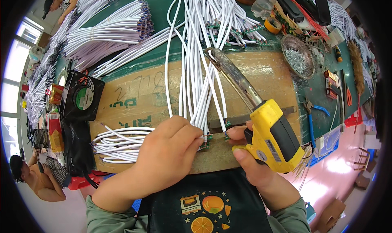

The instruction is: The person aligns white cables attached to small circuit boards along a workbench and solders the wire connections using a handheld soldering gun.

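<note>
A bundle of white cables (pixel 198 69) runs down the cardboard-topped work surface toward me. Several end in small green circuit boards (pixel 207 144). My left hand (pixel 167 151) is closed in a pinch beside these cable ends, and the fingers hide what lies between them. In my right hand (pixel 255 167) is a yellow and black soldering gun (pixel 274 137); its long, stained metal tube points away over the cables. My right thumb and a fingertip come close to another cable's green end (pixel 227 136). Under my left wrist lie shorter white cables (pixel 122 145).
Stacked white cables (pixel 108 33) fill the back left. A black fan (pixel 83 95) stands at the left edge. To the right are a metal dish (pixel 298 56) of pale bits, yellow tape (pixel 273 25), blue-handled pliers (pixel 311 114) and a bottle (pixel 266 3). Two people are off to the left.
</note>
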